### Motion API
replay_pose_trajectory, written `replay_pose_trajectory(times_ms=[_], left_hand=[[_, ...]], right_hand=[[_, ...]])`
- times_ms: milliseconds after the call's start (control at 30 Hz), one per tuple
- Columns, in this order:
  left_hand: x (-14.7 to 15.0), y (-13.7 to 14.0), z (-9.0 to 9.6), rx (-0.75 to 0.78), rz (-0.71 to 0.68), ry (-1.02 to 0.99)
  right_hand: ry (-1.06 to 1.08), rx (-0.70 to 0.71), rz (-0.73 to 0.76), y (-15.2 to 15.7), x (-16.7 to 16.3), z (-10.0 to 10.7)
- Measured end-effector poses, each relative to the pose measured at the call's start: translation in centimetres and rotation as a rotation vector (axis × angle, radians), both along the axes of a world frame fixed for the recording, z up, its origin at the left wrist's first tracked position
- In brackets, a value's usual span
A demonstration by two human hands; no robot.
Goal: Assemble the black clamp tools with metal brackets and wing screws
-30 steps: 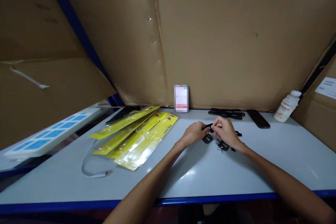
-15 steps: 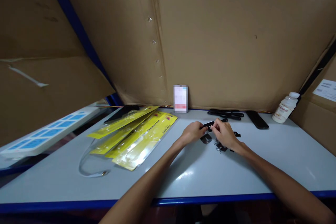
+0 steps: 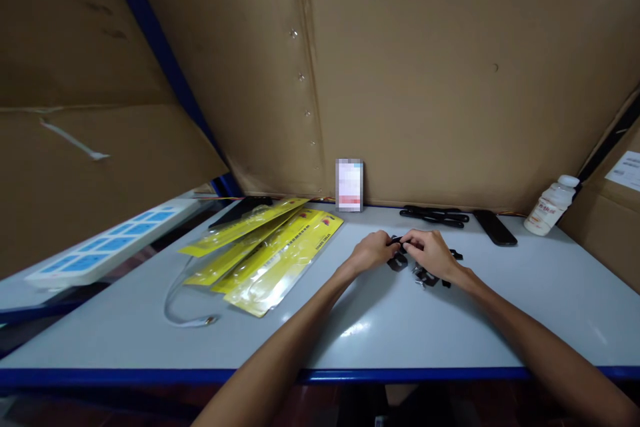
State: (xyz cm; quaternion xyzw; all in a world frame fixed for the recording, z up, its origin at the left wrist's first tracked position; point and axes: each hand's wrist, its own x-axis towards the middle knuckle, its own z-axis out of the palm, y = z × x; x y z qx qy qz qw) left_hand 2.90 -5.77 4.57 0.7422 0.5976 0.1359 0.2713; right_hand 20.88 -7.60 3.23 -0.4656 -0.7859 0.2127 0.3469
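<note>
My left hand [image 3: 374,251] and my right hand [image 3: 431,253] meet over the table, both closed with fingertips pinching one small black piece [image 3: 397,243]. The fingers cover most of it, so its exact kind does not show. Just below the hands lies a flat black part [image 3: 398,262] on the tabletop. Under and beside my right hand are more black parts [image 3: 427,277] and small shiny metal pieces [image 3: 420,282], which look like screws. Another black piece [image 3: 456,254] pokes out past my right wrist.
Several yellow clear-fronted packages [image 3: 280,260] lie fanned at left, beside a white cable [image 3: 175,317]. Behind are a propped phone [image 3: 349,185], black strip-like parts [image 3: 434,216], a dark phone-shaped slab [image 3: 495,227] and a white bottle [image 3: 550,205]. A power strip [image 3: 110,240] sits far left.
My right hand has turned and lowered over the black piece, hiding more of it; both hands still hold it. The whole view has shifted slightly, with table items appearing further right.
</note>
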Motion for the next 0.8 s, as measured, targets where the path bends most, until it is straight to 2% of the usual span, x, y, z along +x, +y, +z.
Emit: replay_pose_trajectory(times_ms=[67, 133, 200, 300, 367, 500, 667, 800], left_hand=[[0.0, -0.1, 0.1, 0.000, -0.003, -0.005], [0.0, -0.1, 0.2, 0.002, -0.009, -0.012], [-0.1, -0.1, 0.3, 0.004, -0.010, -0.016], [-0.2, 0.0, 0.2, 0.003, -0.006, -0.014], [-0.2, 0.1, 0.1, -0.002, -0.007, -0.012], [-0.1, 0.4, -0.4, -0.001, -0.023, -0.013], [0.0, 0.4, -0.7, 0.004, -0.024, -0.009], [0.6, -0.4, 0.0, 0.015, -0.017, -0.011]], right_hand=[[0.097, -0.136, 0.004, 0.0, 0.1, 0.1], [0.138, -0.175, 0.001, 0.1, 0.2, 0.0], [0.064, -0.062, -0.032, 0.1, 0.3, -0.2], [-0.160, 0.164, -0.089, -0.1, 0.2, -0.5], [-0.275, 0.232, -0.116, -0.3, 0.0, -0.5], [-0.385, 0.254, -0.165, -0.8, 0.0, 0.0], [-0.449, 0.291, -0.124, -0.8, 0.1, 0.0], [-0.392, 0.222, -0.201, -0.2, -0.2, -0.5]])
